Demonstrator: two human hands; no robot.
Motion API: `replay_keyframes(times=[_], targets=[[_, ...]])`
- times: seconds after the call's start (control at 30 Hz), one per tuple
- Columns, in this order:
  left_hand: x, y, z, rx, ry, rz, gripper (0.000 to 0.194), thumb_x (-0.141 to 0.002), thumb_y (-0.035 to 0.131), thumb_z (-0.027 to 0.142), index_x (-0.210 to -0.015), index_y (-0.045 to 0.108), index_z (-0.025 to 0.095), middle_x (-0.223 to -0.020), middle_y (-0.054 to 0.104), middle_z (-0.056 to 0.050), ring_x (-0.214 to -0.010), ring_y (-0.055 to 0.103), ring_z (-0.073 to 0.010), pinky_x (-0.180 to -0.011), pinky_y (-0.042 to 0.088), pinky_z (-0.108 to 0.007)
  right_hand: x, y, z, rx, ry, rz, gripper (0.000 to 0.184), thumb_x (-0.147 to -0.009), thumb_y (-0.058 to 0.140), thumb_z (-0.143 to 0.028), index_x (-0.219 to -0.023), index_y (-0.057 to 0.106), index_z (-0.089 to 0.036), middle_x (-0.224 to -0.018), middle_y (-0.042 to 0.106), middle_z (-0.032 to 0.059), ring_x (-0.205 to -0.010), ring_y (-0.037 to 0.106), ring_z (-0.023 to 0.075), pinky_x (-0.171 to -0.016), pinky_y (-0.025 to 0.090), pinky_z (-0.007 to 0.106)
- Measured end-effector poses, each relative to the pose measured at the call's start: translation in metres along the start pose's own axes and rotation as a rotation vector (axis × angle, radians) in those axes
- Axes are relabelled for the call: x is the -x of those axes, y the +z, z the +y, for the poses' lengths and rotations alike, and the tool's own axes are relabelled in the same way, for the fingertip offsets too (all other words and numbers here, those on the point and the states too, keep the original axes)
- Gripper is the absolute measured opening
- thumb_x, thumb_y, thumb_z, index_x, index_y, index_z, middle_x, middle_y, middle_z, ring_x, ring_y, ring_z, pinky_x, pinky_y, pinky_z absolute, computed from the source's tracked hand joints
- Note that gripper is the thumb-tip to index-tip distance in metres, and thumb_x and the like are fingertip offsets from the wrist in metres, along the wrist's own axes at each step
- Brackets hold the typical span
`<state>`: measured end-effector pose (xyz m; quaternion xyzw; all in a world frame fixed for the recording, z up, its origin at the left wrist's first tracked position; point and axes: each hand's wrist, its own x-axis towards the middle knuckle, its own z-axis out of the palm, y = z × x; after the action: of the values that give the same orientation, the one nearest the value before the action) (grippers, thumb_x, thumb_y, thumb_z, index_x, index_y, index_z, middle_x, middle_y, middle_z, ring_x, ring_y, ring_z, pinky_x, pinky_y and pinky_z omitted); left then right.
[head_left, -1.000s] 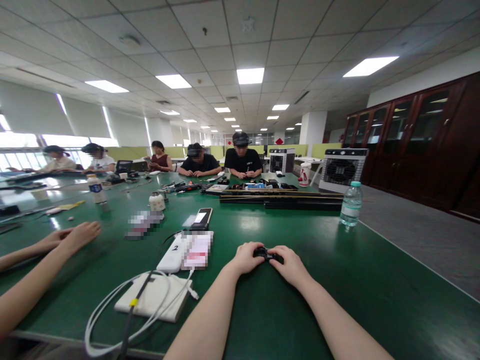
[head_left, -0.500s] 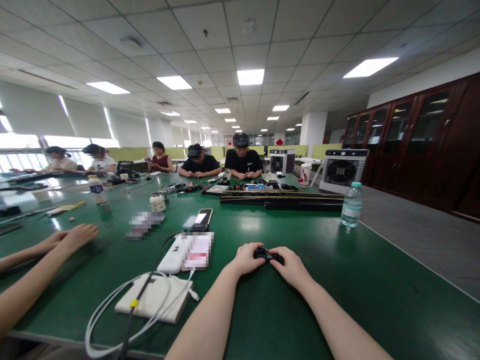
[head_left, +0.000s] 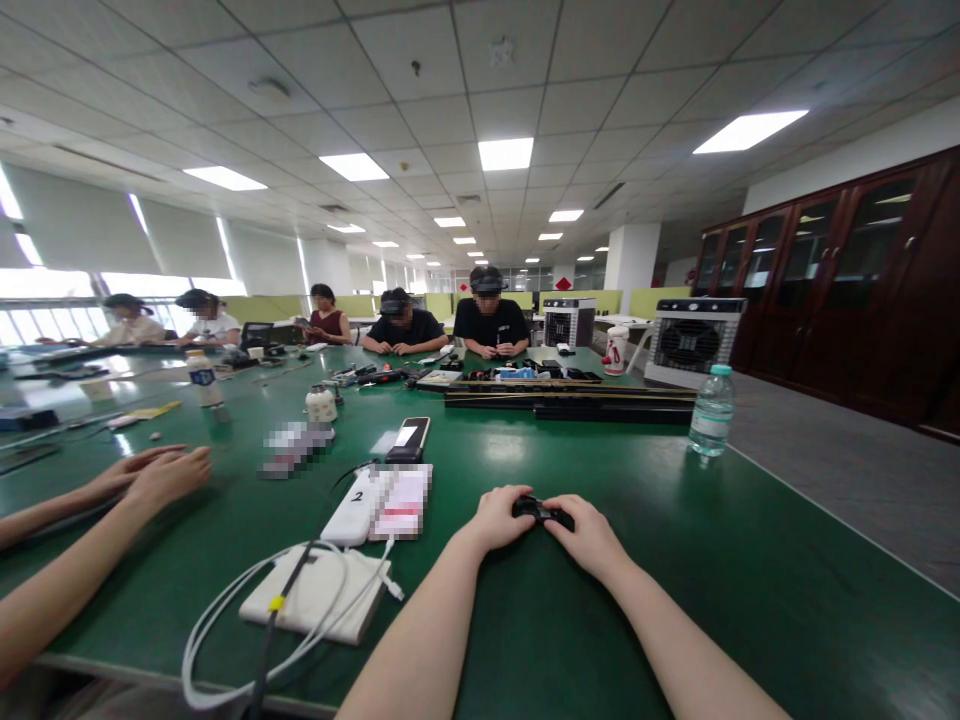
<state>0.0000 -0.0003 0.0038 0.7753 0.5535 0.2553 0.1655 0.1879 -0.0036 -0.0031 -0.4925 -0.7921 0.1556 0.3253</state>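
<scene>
A small black object (head_left: 537,509) with a shiny top rests low over the green table (head_left: 525,620), held from both sides. My left hand (head_left: 498,518) curls its fingers around the left end. On the right end, my right hand (head_left: 590,537) grips with thumb and fingers. Much of the object is covered by the fingers, so its exact kind cannot be made out. To the left of my hands lie a white power bank (head_left: 352,508) marked "2" and a phone with a blurred screen (head_left: 401,502).
A white box (head_left: 319,600) with a looped white cable (head_left: 196,640) lies near my left forearm. A co-worker's hands (head_left: 161,475) are at the far left. A water bottle (head_left: 712,412) stands right, by the table edge. Long black bars (head_left: 615,408) lie across the table ahead.
The whole view has shifted slightly, with everything appearing a little further right. My hands keep the same grip on the black object. The co-worker's hands at left have changed pose a little.
</scene>
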Motion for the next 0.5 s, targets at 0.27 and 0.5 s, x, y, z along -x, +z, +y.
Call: replay_keyframes(times=[0.27, 0.5], targets=[[0.0006, -0.0009, 0.0009, 0.001, -0.001, -0.01, 0.042, -0.076, 0.062, 0.031, -0.117, 0.06, 0.025, -0.118, 0.064, -0.003, -0.112, 0.057, -0.0245, -0.102, 0.041, -0.038, 0.0003, -0.0018, -0.0016, -0.015, 0.013, -0.004, 0.025, -0.076, 0.058, -0.029, -0.099, 0.068, -0.025, -0.106, 0.067, 0.0048, -0.099, 0.061, 0.0223, -0.091, 0.045, 0.037], [0.001, -0.0031, 0.0011, 0.007, -0.003, -0.017, 0.042, -0.073, 0.065, 0.033, -0.114, 0.061, 0.025, -0.115, 0.065, -0.002, -0.11, 0.057, -0.0236, -0.1, 0.043, -0.036, 0.0, -0.0021, -0.0011, -0.012, 0.012, -0.015, 0.026, -0.076, 0.057, -0.028, -0.099, 0.068, -0.025, -0.107, 0.066, 0.005, -0.1, 0.06, 0.0225, -0.092, 0.045, 0.038]])
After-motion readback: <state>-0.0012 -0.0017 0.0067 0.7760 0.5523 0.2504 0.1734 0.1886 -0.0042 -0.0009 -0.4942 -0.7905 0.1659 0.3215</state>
